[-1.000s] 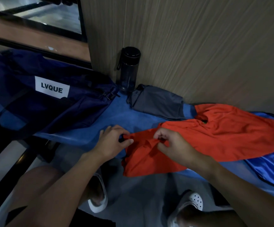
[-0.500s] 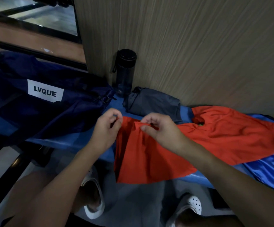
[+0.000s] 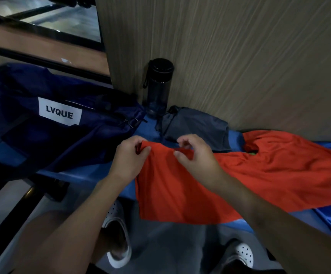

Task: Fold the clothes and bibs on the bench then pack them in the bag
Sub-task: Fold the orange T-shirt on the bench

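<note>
Raised toward the bottle (image 3: 159,88), the orange shirt (image 3: 259,175) edge is pinched by left hand (image 3: 129,161) and right hand (image 3: 196,155); keep it taut.

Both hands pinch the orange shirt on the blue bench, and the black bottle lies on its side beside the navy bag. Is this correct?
Not quite: in the head view the black bottle stands upright beside the navy bag. The rest holds: the left hand and right hand pinch the orange shirt on the blue bench.
</note>
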A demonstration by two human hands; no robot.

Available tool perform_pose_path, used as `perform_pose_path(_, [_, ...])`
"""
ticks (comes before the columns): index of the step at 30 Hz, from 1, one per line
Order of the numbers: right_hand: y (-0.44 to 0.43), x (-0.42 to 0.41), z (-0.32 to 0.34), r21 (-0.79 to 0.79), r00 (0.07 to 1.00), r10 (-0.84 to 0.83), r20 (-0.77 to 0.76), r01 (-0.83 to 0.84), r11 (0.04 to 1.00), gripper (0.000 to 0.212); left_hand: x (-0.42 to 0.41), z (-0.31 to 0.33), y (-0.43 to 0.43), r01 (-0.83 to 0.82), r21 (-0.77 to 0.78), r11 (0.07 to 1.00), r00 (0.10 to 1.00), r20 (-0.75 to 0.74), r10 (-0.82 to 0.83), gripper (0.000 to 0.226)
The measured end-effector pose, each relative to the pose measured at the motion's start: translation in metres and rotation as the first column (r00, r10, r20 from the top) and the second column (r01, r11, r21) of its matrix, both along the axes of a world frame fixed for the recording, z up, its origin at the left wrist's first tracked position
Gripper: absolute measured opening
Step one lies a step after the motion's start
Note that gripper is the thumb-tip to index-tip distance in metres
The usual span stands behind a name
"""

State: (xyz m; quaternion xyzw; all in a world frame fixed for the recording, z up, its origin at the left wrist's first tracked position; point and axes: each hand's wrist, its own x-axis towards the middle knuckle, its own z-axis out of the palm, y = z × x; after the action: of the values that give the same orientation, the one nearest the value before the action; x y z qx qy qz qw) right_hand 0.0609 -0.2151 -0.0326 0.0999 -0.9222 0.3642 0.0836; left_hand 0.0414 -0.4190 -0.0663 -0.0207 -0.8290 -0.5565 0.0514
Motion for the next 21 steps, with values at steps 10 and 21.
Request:
perform_pose_path(10, [0.051,0.059,-0.054,0.627,0.973,-0.051,0.225,-0.104,0.772,0.07,0.036,-0.017,0.024,-0.007,-0.629,0.778,0.95,-0.247,-0.19,0.039])
perform_pose_path(21, [0.069,0.078,-0.071,0.679,0.94,-0.227,0.255,-0.008,0.734,0.076,0.028,-0.034,0.002,0.323,-0.867,0.379,0.891,0.144,-0.43,0.075])
